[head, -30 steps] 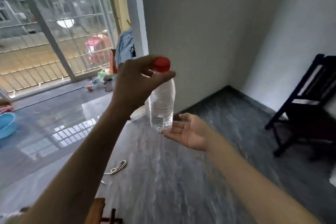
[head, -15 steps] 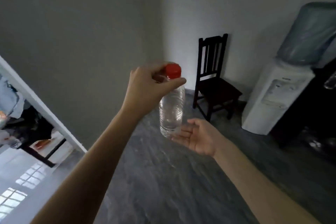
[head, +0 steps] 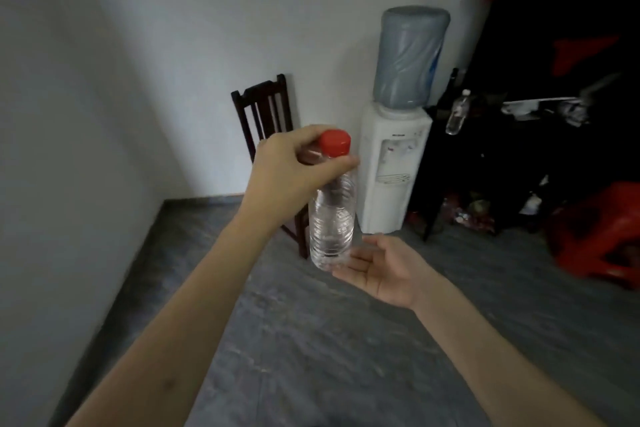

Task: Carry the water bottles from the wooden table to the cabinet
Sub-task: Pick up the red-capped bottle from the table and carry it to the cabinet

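Left hand [head: 294,170] gripped a clear water bottle [head: 333,222] at the neck, fingers and thumb curled round just under the red cap [head: 334,143]. Bottle hung upright in the air, nothing under it but the grey floor [head: 311,340]. Water visible inside, ribbed walls.

Right hand [head: 384,269] was held palm up, fingers relaxed and spread, fingertips at the base of the bottle on its right side. Whether they touched the plastic could not be told; they held nothing.

Landmark: white water dispenser [head: 389,166], standing against the back wall with a blue-grey jug [head: 410,55] upended on top. The carried bottle was in front of the dispenser and to its left, nearer the camera. A dark wooden chair [head: 265,107] stood left of the dispenser against the same wall, its seat hidden behind the left hand and bottle.

Right of the dispenser, just beside it, stood a dark cabinet [head: 485,156]. A second clear bottle [head: 456,113] with a pale cap stood at its near left edge, close to the jug. Pale objects lay farther right on the same surface, too blurred to name. Low on the floor, well right of the dispenser, a red plastic stool [head: 602,236]. Small clutter under the cabinet, unclear.
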### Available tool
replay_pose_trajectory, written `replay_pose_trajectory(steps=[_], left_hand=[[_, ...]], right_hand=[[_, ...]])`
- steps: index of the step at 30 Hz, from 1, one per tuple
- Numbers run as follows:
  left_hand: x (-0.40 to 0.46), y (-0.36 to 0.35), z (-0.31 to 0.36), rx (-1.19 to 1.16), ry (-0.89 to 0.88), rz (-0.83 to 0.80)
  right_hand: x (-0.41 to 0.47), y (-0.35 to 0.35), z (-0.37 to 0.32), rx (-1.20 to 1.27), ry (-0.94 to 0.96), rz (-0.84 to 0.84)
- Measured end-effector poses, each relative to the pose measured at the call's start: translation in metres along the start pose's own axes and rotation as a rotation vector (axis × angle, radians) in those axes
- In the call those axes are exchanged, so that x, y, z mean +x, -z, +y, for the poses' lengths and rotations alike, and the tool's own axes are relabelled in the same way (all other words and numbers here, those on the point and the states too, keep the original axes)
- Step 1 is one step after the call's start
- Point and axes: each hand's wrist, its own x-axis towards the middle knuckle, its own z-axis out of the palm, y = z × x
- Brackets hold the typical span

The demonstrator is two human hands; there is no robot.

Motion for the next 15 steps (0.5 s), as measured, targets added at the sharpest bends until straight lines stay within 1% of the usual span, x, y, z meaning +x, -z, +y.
replay_pose_trajectory(steps=[4, 8, 15], left_hand=[[0.055, -0.01, -0.009, -0.089, -0.077, -0.086], [0.099, -0.03, -0.021, -0.157, -0.111, -0.154], [0.155, -0.079, -0.032, -0.23, -0.164, -0.291]], right_hand=[[0.017, 0.002, -0.036, 0.044, 0.118, 0.003], [0.027, 0.005, -0.066, 0.076, 0.192, 0.062], [0.037, 0.022, -0.11, 0.115, 0.248, 0.149]])
